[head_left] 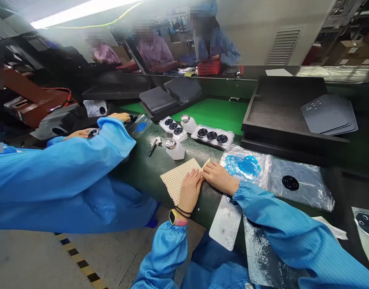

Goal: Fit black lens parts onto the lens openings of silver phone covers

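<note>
A beige sheet covered in small dots [181, 178] lies at the front edge of the dark green bench. My left hand [190, 190] rests over its right part, with fingers closed at its edge. Just beside those fingertips, my right hand [220, 176] is pinched at the sheet's right corner, where a small yellow edge [206, 162] sticks up. Both sets of fingertips nearly touch, and what lies between them is partly hidden. A white bottle with a metal top [175, 150] stands behind the sheet.
Behind are a second bottle [188, 124] and packs of black discs [212, 135]. Bags with blue pieces [243, 164] and a black disc [290, 183] lie right. Pale panels [226, 224] overhang the front edge. A co-worker's sleeve [91, 148] reaches in left; a black tray [286, 104] stands back right.
</note>
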{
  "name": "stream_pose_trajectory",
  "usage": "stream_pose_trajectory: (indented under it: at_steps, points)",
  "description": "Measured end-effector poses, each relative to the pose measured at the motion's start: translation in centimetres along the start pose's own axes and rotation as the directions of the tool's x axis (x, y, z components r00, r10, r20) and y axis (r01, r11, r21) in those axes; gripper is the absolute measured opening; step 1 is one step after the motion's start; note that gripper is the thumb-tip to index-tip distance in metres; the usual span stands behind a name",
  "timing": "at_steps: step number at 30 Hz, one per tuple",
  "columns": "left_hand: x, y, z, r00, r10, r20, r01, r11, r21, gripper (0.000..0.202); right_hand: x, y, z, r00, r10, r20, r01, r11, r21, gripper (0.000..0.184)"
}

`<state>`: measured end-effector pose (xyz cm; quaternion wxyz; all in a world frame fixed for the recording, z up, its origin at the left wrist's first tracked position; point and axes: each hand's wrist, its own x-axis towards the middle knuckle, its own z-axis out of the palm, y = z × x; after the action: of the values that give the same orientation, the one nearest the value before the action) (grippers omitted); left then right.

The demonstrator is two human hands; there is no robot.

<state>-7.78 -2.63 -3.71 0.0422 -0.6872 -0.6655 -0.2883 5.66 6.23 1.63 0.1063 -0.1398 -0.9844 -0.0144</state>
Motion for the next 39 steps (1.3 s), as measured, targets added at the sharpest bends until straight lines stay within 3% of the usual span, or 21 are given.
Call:
stream_pose_trajectory:
  at_steps: [18,25,34,39]
  points:
    - [0.2,0.2,-0.6,0.995,-0.084,0.053,0.087,0.995,-0.051,0.029,1.1,-0.5,-1.7,0.987,-0.010,0.159,0.002,0.999,0.051,0.017]
    - [0.5,0.4,-1.1,0.992,-0.115,0.057,0.120,0.987,-0.102,0.029,2.0,-0.6,-2.6,0.979,-0.030,0.200,0.015,0.997,0.074,0.022]
    - [0.6,0.5,-0.9,0.973,-0.224,0.055,0.230,0.936,-0.268,0.027,1.7,0.6,-1.0,0.987,0.139,0.083,-0.153,0.968,0.199,0.012]
    - [1.0,1.4,-2.1,0.932,-0.355,0.069,0.346,0.823,-0.450,0.035,-0.6,1.5,-1.9,0.985,0.147,-0.088,-0.103,0.918,0.383,0.012]
